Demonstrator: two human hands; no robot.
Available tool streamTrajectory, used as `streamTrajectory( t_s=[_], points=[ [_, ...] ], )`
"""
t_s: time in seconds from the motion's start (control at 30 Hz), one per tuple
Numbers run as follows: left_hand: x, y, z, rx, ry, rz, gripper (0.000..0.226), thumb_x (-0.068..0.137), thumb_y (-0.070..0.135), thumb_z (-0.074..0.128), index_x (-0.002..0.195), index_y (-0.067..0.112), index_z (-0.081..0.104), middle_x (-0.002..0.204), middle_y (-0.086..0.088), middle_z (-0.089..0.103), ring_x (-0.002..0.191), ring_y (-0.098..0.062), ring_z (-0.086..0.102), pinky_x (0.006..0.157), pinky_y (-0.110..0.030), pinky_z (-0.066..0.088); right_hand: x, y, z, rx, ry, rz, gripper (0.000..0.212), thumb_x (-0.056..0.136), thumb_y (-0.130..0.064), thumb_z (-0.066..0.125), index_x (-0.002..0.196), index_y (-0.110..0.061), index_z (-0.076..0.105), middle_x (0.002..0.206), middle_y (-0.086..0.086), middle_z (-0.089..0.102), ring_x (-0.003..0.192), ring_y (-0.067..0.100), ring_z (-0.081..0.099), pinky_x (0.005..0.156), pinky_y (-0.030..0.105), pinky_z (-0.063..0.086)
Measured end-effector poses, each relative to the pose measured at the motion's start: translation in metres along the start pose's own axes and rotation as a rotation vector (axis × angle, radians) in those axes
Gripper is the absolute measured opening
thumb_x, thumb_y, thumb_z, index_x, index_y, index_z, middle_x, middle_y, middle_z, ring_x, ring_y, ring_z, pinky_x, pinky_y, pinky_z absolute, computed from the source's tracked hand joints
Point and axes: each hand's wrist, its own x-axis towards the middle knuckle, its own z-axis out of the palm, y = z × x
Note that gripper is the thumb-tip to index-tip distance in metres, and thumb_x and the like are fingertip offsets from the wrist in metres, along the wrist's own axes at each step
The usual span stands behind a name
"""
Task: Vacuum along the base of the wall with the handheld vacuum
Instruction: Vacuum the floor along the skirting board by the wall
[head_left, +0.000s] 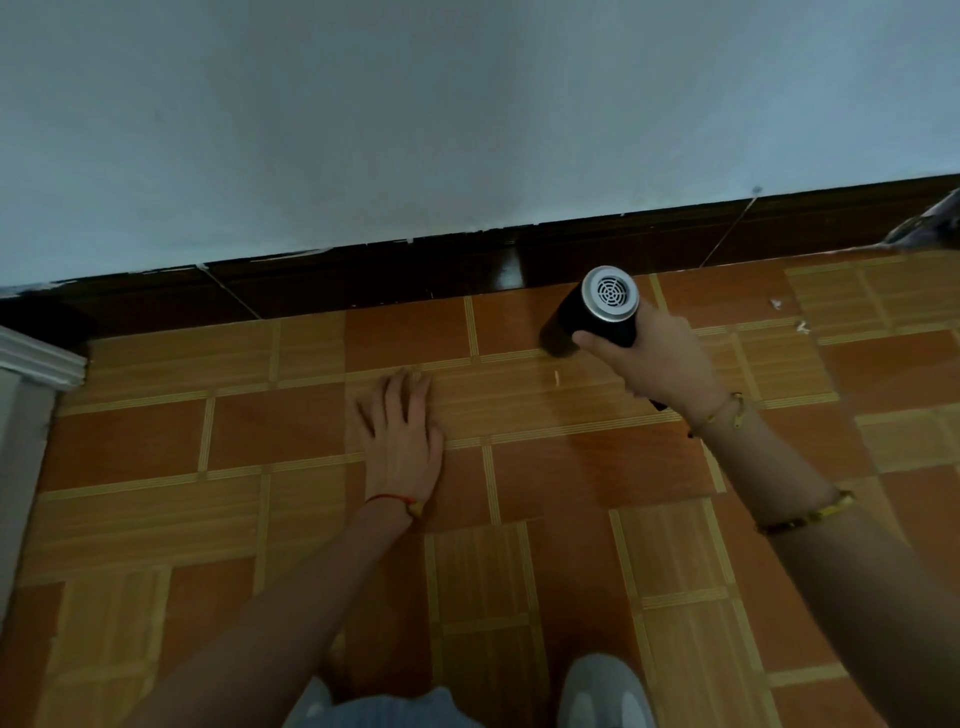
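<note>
Nearest the camera, a pale shoe (605, 691) and a bit of light clothing sit at the bottom edge, on the patterned floor (519, 597) of orange and yellow-striped squares.

Further out, the left hand (400, 431) lies flat on the floor, fingers straight and together, palm down; it holds nothing and looks to be propping the person's weight. A red thread circles that wrist.

Beyond and to the right, the right hand (657, 358) has its grip clamped around the handle of the handheld vacuum (592, 317), thumb across the near side. The vacuum is a short black cylinder with a silver vented rear cap facing the camera; its nozzle end points down at the floor, near the dark skirting board (363, 283). Whether the nozzle touches the floor cannot be told.

It looks light and rigid, easy in one hand, with a smooth shell that could turn in a loose hold. The handle below the body is the sensible place to hold, clear of the vent.

White scraps (776, 304) lie further right, and the pale wall (415, 114) rises behind.
</note>
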Motion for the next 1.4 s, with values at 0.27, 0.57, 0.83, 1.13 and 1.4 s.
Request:
streamTrajectory(
  t_s=[0.27,0.57,0.83,1.13,1.4],
  points=[
    [0.002,0.008,-0.008,0.029,-0.071,-0.035,0.055,0.094,0.033,0.032,0.146,0.018,0.035,0.151,-0.014,0.035,0.144,-0.034,0.024,0.114,-0.066,0.018,0.021,-0.017,0.031,0.024,0.09,0.03,0.078,0.08,-0.065,0.058,0.138,-0.016,0.042,0.114,0.01,0.068,0.101,0.03,0.065,0.079,0.043,0.056],
    [0.003,0.006,-0.026,0.051,-0.184,-0.016,0.059,0.095,0.039,0.025,0.151,0.022,0.028,0.158,-0.009,0.024,0.147,-0.03,0.016,0.116,-0.06,0.018,0.024,-0.002,0.022,0.035,0.237,0.118,0.075,0.083,-0.058,0.062,0.136,-0.009,0.043,0.108,0.014,0.069,0.096,0.033,0.067,0.074,0.045,0.056],
    [0.011,0.034,-0.019,0.022,-0.064,-0.016,0.06,0.093,0.039,0.021,0.143,0.01,0.038,0.147,-0.02,0.036,0.14,-0.038,0.028,0.113,-0.063,0.023,0.017,-0.013,0.019,0.073,0.085,0.049,0.088,0.072,-0.078,0.05,0.137,-0.02,0.041,0.112,0.004,0.069,0.1,0.026,0.066,0.084,0.048,0.055],
    [0.041,0.069,0.002,-0.015,-0.038,0.081,0.058,0.094,0.039,0.025,0.146,0.015,0.035,0.147,-0.017,0.038,0.139,-0.034,0.027,0.113,-0.064,0.024,0.031,0.025,-0.003,0.039,0.215,0.092,0.071,0.08,-0.061,0.063,0.131,-0.014,0.049,0.112,0.007,0.07,0.099,0.026,0.067,0.079,0.043,0.057],
    [0.049,0.095,0.019,-0.079,-0.037,0.173,0.055,0.096,0.037,0.03,0.146,0.016,0.035,0.151,-0.014,0.034,0.143,-0.032,0.024,0.116,-0.064,0.014,0.03,0.046,-0.017,0.031,0.264,0.139,0.079,0.075,-0.07,0.057,0.129,-0.013,0.051,0.102,0.006,0.071,0.09,0.023,0.068,0.073,0.04,0.058]
  ],
)
